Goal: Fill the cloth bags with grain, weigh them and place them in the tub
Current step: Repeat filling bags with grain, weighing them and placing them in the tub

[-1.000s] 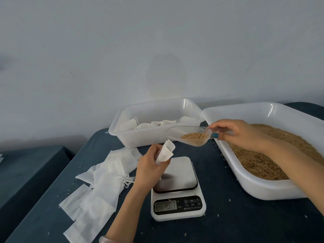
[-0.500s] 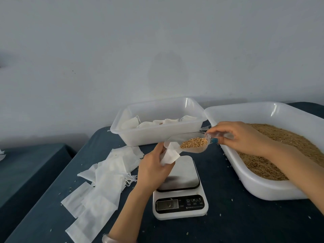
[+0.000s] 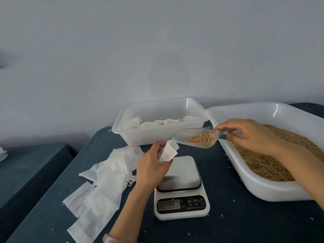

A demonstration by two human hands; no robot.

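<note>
**Dark blue cloth-covered table (image 3: 245, 225), pale wall behind**

Above the white digital kitchen scale (image 3: 180, 172), the left hand (image 3: 152, 169) pinches a small white cloth bag (image 3: 167, 152). The right hand (image 3: 249, 133) grips a clear plastic scoop (image 3: 194, 137) of golden grain, its lip at the bag's mouth. Behind the scale, a translucent plastic tub (image 3: 157, 135) holds filled bags.

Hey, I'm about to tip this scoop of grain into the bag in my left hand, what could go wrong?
The cloth bag in your left hand looks crumpled, its mouth not clearly open, while the scoop in your right hand has a wide lip: grain may spill past it. Spilled grain would likely land on the scale below and could skew the weighing.
</note>
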